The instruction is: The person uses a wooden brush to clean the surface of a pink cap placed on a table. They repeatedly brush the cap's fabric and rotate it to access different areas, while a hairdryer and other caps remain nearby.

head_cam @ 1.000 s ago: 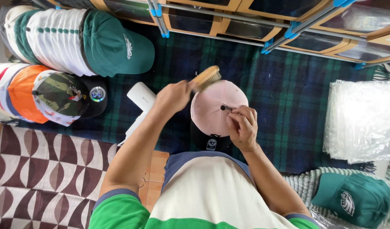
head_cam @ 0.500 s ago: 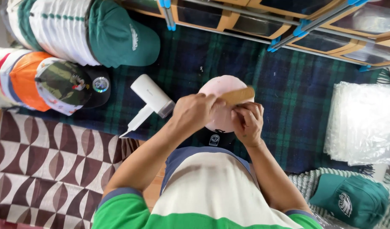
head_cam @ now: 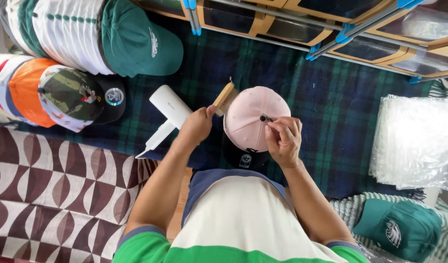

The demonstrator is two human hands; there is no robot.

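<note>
Here, I see left hand (head_cam: 197, 127) clamped on wooden brush (head_cam: 224, 98) at edge of pink cap (head_cam: 250, 117); right hand (head_cam: 283, 139) pinches cap's top button. Cap held above plaid blanket (head_cam: 331, 112). Brushing seems midway; finish unclear.

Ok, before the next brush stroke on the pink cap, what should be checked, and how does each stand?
1. Right hand pinching the pink cap at its top button: ok.
2. Left hand gripping the brush: ok.
3. Brush at the cap's left edge; bristle contact: cannot tell.
4. White dryer lying apart from the cap on the blanket: ok.
5. Cap surface clean: cannot tell.
</note>
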